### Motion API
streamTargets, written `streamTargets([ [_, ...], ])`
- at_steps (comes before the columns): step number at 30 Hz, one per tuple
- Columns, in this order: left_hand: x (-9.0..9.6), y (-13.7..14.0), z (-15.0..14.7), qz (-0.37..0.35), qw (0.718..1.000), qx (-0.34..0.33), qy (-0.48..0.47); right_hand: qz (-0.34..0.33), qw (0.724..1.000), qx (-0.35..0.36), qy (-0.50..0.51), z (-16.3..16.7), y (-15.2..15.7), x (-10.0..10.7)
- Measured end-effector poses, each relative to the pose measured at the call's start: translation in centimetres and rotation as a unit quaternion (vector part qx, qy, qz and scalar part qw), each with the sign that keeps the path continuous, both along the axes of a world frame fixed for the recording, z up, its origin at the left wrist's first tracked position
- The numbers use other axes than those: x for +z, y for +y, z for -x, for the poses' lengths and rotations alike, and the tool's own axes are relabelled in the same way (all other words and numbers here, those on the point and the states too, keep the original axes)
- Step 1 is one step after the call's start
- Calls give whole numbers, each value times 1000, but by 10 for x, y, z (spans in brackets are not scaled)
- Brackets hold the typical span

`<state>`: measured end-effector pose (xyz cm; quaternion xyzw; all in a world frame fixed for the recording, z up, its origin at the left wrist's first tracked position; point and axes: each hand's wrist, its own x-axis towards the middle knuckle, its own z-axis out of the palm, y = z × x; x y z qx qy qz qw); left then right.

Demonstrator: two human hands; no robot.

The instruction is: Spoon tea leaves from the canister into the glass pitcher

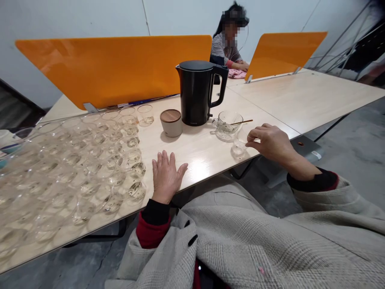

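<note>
My left hand (167,176) lies flat on the table near its front edge, fingers spread, holding nothing. With thumb and fingers pinched, my right hand (272,142) grips the rim of a small clear cup (238,149) close to the table edge. Just behind that cup stands a ribbed glass mug (227,127) with a thin gold-brown stick (246,121) resting across it. A black electric kettle (195,96) is upright beyond the mug. Left of the kettle sits a pale canister (172,129) with a wooden lid (171,115).
Many clear cups (90,168), several with liquid and dark bits at the bottom, crowd the left side of the table (198,152). Orange dividers (120,68) line its back. Across the table a person (225,48) sits with hands on pink cloth (237,74).
</note>
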<state>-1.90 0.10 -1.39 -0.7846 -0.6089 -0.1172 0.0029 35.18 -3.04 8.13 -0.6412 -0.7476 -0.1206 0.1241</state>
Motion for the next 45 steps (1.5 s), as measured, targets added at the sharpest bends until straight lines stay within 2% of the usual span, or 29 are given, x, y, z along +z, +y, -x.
streamTargets([
  [5,4,-1,-1,10,1000,0,0,28,998,23,41,-2,-3,1],
  [11,7,-1,-1,19,1000,1,2,46,996,8,75,-2,-3,1],
  [16,6,-1,-2,19,1000,3,2,46,991,53,114,0,-6,2],
  [19,4,0,-1,12,1000,0,0,-7,991,68,111,0,-9,1],
  [23,3,-1,-1,11,1000,0,-4,-121,980,94,127,7,-18,7],
  [27,6,-3,-3,18,1000,4,-6,-213,959,119,141,33,-30,25],
  [29,7,-3,-4,23,1000,7,-11,-224,950,145,162,54,-29,29],
  [32,8,-4,-5,28,999,11,-22,-186,941,205,197,90,-8,21],
  [38,10,-4,-5,37,998,18,-43,-51,944,272,180,151,69,-26],
  [41,11,-4,-4,45,998,18,-50,-3,947,279,161,167,97,-42],
  [45,10,-4,-4,48,997,16,-57,11,945,291,150,174,116,-51],
])
